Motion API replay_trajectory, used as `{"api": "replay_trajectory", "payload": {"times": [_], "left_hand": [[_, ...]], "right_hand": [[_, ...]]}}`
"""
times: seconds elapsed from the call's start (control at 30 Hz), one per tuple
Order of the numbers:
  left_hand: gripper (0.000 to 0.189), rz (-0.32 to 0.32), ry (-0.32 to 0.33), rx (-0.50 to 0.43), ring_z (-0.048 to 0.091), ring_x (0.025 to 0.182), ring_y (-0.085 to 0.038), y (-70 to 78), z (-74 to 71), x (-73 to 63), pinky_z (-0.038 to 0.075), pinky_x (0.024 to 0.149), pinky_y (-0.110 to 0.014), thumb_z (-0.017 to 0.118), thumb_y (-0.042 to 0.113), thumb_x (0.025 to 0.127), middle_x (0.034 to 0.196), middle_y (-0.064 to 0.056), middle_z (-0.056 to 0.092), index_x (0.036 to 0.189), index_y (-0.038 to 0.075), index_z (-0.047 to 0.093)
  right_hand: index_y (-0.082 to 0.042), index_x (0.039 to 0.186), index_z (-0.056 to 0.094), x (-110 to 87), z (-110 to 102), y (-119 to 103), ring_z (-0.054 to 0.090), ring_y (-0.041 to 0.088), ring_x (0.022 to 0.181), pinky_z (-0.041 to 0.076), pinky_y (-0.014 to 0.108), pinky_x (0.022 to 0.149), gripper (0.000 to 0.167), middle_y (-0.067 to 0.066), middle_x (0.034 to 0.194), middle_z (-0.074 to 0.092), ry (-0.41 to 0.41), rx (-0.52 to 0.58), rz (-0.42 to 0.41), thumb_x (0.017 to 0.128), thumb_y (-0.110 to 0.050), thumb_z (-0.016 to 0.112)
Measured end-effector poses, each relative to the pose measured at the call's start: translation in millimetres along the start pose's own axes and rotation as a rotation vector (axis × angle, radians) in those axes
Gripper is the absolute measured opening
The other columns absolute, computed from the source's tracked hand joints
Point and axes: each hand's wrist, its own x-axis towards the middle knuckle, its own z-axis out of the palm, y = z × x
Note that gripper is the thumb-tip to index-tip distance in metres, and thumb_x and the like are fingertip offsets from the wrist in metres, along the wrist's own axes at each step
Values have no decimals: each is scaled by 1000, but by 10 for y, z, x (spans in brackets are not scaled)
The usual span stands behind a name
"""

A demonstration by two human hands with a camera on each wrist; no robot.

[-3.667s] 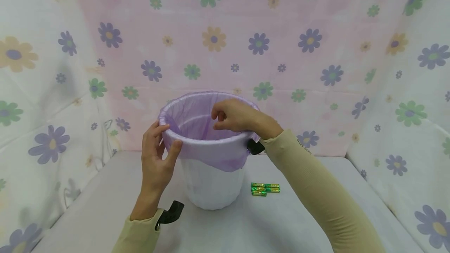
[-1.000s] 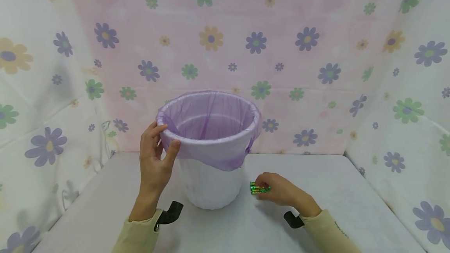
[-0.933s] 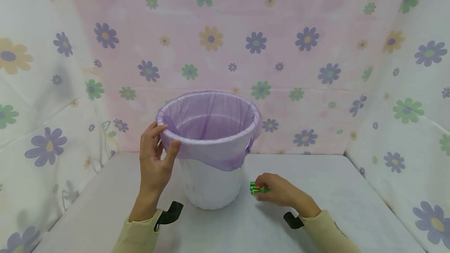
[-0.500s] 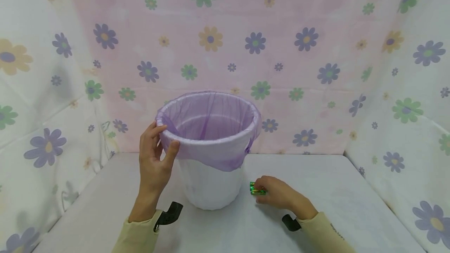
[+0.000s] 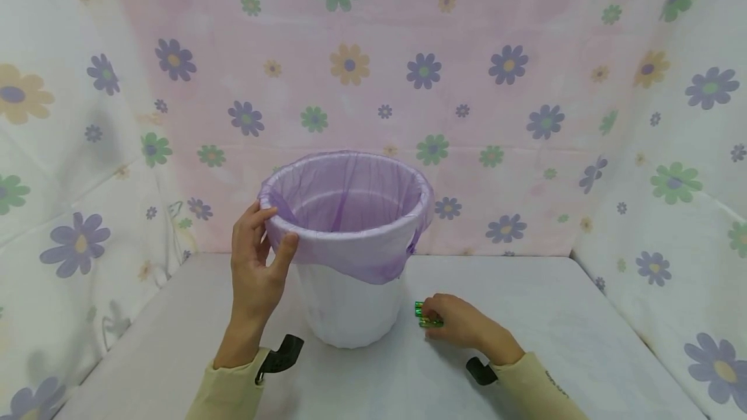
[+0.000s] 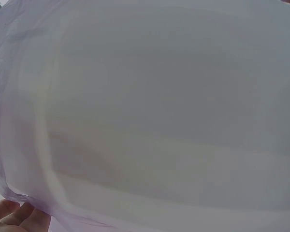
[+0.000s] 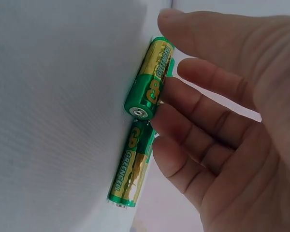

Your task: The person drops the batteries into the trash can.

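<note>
A white bin (image 5: 350, 313) stands upright with a thin purple bag (image 5: 353, 264) lining it and folded over its rim. My left hand (image 5: 257, 271) holds the rim at the left, thumb in front. Some of its fingers (image 6: 20, 217) show at the corner of the left wrist view. On the table to the right of the bin lie green and gold batteries (image 5: 428, 323), partly hidden by my right hand (image 5: 461, 321). In the right wrist view, two batteries (image 7: 150, 79) lie almost end to end. The loosely bent right fingers touch them, thumb and fingertips spread apart.
A white table (image 5: 496, 277) bears everything. Flower-printed cloth (image 5: 397, 31) hangs behind it and along both sides. A black wrist mount (image 5: 481, 371) sits on the right sleeve, and another (image 5: 284, 354) on the left.
From above the bin's opening, my right hand has come down to the batteries. There it has shifted slightly toward me, and the nearest battery has slid a little nearer. The left hand stays put.
</note>
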Motion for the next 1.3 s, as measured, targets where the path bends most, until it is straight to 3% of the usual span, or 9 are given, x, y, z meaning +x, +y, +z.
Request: {"api": "replay_trajectory", "payload": {"times": [0.23, 0.53, 0.8, 0.97, 1.17, 1.3], "left_hand": [[49, -11, -1, 0, 40, 132, -29, -9, -4, -2, 36, 105, -41, 66, 4, 85, 145, -6, 34, 131, 5, 50], [50, -13, 1, -10, 39, 132, -30, -41, -5, 10, 36, 106, -42, 66, 1, 84, 146, -9, 33, 131, 2, 49], [45, -2, 7, -10, 40, 130, -38, 245, 27, 5, 36, 105, -41, 63, -2, 85, 142, -20, 34, 127, -6, 47], [44, 3, 7, -22, 38, 130, -43, 295, 34, 5, 36, 105, -41, 63, -1, 86, 142, -21, 33, 126, -7, 47], [44, -1, 2, -13, 39, 130, -40, 306, 30, 0, 36, 105, -42, 63, -1, 85, 143, -21, 33, 126, -7, 47], [46, -2, 1, -7, 40, 130, -35, 206, 20, 4, 36, 105, -42, 63, -2, 85, 144, -18, 33, 128, -5, 48]], "right_hand": [[-14, 93, 65, 4, 29, 4, 47, 7, 72, 43, 26, 63, 16, -8, 78, 52, -60, 68, 42, 81, -15, 75], [-14, 90, 62, -3, 31, 30, 45, 4, 65, 41, 22, 57, 15, -9, 70, 49, -110, 161, 27, 81, -11, 74], [-15, 92, 64, -27, -30, 14, 47, 4, 66, 43, 22, 58, 13, -9, 72, 53, -110, 179, 8, 83, -11, 73], [-14, 94, 65, -61, -147, -43, 48, 5, 68, 44, 23, 59, 11, -9, 74, 54, -64, 167, -23, 85, -10, 70], [-11, 101, 64, -131, -407, -189, 52, 7, 71, 48, 25, 62, 16, -9, 78, 57, -37, 187, -39, 86, -13, 70], [-9, 105, 64, -179, -644, -300, 53, 7, 71, 49, 24, 63, 20, -9, 79, 57, -16, 169, -73, 87, -15, 70]]}}
